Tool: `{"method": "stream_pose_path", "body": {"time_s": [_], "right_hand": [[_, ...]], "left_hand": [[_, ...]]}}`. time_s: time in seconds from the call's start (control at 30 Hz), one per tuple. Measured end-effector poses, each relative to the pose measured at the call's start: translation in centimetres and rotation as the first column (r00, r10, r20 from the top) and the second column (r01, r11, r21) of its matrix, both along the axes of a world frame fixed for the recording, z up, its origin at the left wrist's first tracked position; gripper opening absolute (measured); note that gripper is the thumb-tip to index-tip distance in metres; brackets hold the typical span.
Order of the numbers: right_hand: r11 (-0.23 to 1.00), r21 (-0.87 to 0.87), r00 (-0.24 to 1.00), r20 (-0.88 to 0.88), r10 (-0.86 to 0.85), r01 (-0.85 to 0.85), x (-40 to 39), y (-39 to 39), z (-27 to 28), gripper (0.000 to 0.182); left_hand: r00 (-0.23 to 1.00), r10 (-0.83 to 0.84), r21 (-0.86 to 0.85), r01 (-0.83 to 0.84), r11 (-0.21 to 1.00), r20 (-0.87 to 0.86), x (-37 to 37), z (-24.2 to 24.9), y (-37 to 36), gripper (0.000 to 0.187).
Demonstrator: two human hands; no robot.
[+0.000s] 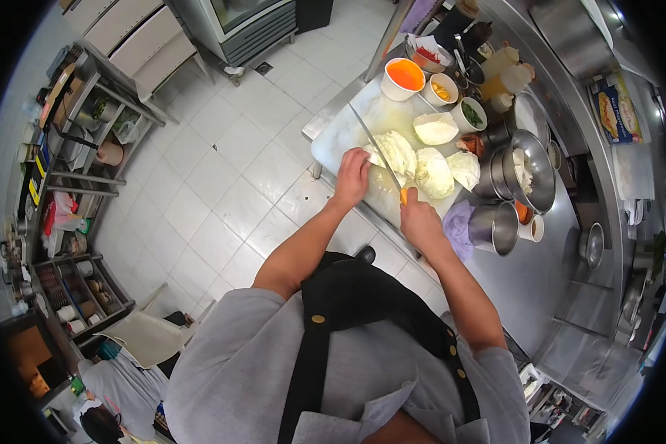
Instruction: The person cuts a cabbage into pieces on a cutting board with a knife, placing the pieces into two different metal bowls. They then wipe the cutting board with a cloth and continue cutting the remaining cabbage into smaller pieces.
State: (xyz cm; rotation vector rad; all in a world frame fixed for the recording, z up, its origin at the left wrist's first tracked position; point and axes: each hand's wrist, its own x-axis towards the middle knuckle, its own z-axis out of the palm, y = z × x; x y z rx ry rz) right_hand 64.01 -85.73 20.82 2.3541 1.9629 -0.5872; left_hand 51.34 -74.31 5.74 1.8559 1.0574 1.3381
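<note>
My right hand (420,220) is closed round the orange handle of a long kitchen knife (374,142). The blade runs up and to the left along a piece of cabbage (394,154) on the white cutting board (333,142). My left hand (354,175) rests with bent fingers against the left side of that cabbage piece, holding it on the board. More cabbage pieces lie to the right: one pale wedge (435,128), a rounder piece (434,174) and a smaller one (464,170). Small cabbage shreds are scattered near the blade.
Behind the board stand a tub of orange stuff (403,80), smaller cups and squeeze bottles (512,80). Metal bowls (542,185), a steel pot (505,229) and a purple cloth (459,228) are at the right. Another person (122,388) is at the lower left, near shelves.
</note>
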Motion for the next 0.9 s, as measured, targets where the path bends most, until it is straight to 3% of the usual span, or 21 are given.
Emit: {"method": "stream_pose_path", "body": {"time_s": [0.57,0.77,0.9], "right_hand": [[0.995,-0.036,0.993,0.067,0.1,-0.098,0.0,0.7,-2.0,0.019],[0.995,-0.069,0.996,0.049,0.072,-0.068,0.5,2.1,-5.6,0.02],[0.998,0.003,0.997,-0.036,0.062,-0.062,1.8,3.0,-9.1,0.026]], "left_hand": [[0.999,0.033,0.019,-0.033,0.999,-0.026,0.4,-0.5,0.2,0.02],[0.998,0.045,-0.002,-0.045,0.999,-0.043,0.5,-0.7,0.2,0.018],[0.999,0.038,0.064,-0.036,0.997,-0.034,0.4,-0.7,0.8,0.021]]}}
